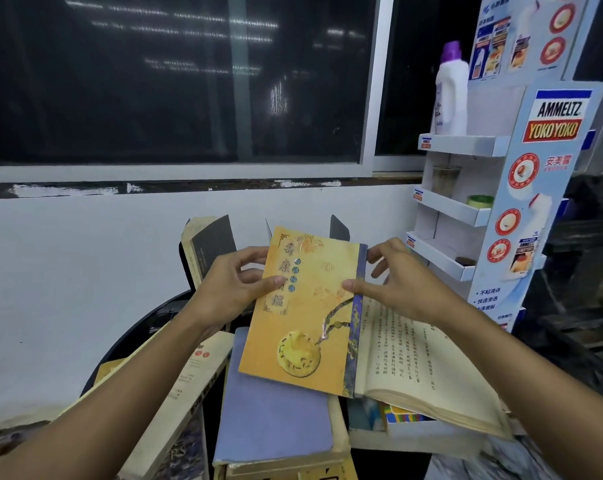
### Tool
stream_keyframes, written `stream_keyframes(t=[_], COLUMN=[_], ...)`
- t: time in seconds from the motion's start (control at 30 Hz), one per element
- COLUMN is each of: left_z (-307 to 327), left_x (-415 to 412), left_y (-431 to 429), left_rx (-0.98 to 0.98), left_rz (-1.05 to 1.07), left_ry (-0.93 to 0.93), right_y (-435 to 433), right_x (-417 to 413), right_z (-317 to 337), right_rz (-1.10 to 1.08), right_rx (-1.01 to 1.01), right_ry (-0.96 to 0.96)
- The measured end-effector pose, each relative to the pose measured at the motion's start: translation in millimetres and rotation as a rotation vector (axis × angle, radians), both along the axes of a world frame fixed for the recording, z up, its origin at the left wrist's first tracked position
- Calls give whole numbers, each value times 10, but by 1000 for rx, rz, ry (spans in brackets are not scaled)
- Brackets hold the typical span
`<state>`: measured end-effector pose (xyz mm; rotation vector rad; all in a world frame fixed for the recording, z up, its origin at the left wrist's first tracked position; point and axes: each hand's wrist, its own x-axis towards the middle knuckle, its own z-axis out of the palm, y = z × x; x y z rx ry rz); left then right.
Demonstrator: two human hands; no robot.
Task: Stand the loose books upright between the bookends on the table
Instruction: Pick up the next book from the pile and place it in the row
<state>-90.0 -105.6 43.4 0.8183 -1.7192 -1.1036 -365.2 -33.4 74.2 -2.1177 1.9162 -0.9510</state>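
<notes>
An orange book (307, 306) with a round gold medallion on its cover is held above the round dark table (147, 327). My left hand (234, 285) grips its left edge and my right hand (393, 282) grips its spine edge, thumbs on the cover. Under my right hand lies an open book (428, 368) with printed pages. Behind the orange book a dark bookend (339, 228) sticks up at the right. At the left a grey-covered book (208, 247) stands upright, leaning. A blue-covered book (275, 414) lies flat below.
More loose books (185, 393) lie flat under my left forearm. A cardboard display rack (494, 188) with shelves stands at the right, bearing a white bottle (450, 95) with a purple cap. A white wall and dark window are behind the table.
</notes>
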Motion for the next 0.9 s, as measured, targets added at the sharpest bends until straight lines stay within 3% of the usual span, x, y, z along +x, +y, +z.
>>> stream_keyframes(t=[0.13,0.37,0.7,0.9], left_z=[146,368,436,474], left_x=[39,117,370,670], left_y=[-26,-88,-138,-321], left_rx=[-139,-339,-397,-477], left_rz=[77,199,184,418], left_ry=[-108,-320,-444,-681], right_y=[24,73,150,25], right_x=[101,428,851,1126], right_z=[177,465,732,826], right_rz=[-16,64,-1,0], right_rx=[-100,-109,-172,-251], right_ry=[-52,-257,-87,3])
